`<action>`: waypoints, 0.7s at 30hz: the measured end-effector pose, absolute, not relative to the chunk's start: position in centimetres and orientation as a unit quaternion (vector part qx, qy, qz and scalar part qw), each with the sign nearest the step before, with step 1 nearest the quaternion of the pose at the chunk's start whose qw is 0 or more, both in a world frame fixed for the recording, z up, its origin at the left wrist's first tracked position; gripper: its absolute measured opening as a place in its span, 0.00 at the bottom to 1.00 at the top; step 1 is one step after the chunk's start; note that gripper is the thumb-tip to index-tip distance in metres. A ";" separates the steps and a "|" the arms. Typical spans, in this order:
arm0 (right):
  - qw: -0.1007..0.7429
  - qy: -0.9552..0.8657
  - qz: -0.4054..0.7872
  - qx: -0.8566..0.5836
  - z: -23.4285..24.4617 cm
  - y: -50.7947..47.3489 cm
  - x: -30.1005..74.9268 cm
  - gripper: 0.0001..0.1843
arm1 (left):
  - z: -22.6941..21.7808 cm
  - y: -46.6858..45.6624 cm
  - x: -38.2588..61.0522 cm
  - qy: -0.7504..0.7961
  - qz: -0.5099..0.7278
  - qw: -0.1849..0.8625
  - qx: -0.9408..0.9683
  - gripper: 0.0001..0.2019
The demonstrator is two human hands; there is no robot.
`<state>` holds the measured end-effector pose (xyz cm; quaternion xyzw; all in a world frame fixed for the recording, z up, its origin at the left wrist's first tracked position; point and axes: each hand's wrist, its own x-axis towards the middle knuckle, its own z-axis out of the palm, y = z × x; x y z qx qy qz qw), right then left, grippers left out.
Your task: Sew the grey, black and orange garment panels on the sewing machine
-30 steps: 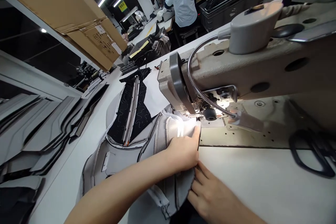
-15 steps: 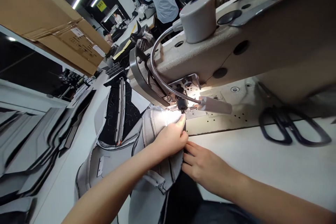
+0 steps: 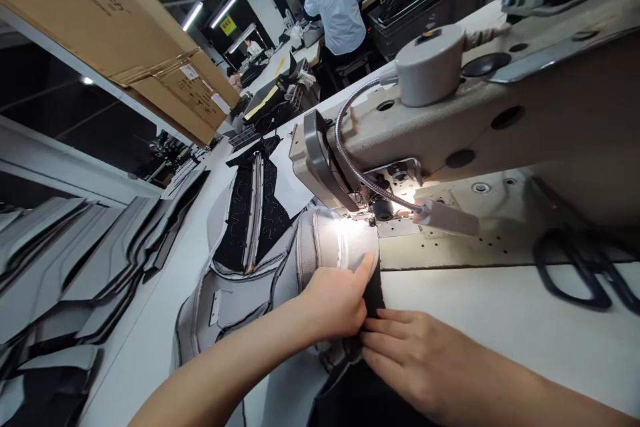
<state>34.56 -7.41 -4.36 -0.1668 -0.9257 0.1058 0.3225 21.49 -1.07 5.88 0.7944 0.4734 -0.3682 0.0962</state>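
Left hand point(image 3: 337, 300) presses on the grey piece point(image 3: 286, 280), index outstretched, mid-frame beside the sewing machine point(image 3: 430, 137); right hand point(image 3: 420, 353) touches black fabric point(image 3: 373, 293) below. Whether either grips is hidden. Guiding layers for stitching seems underway; next likely calls for edges held even.

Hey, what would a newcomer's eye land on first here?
Likely the big sewing machine reaching in from the right, with bright light on the gray sewn piece by its needle end. Next, the left hand resting on that piece, and the right hand at the black material beside it. A large cardboard box looms upper left.
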 end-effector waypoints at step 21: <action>0.276 -0.938 0.071 -0.198 -6.1 -2.6 39.3 0.27 | 4.4 1.4 21.5 0.477 -0.320 0.039 0.818 0.40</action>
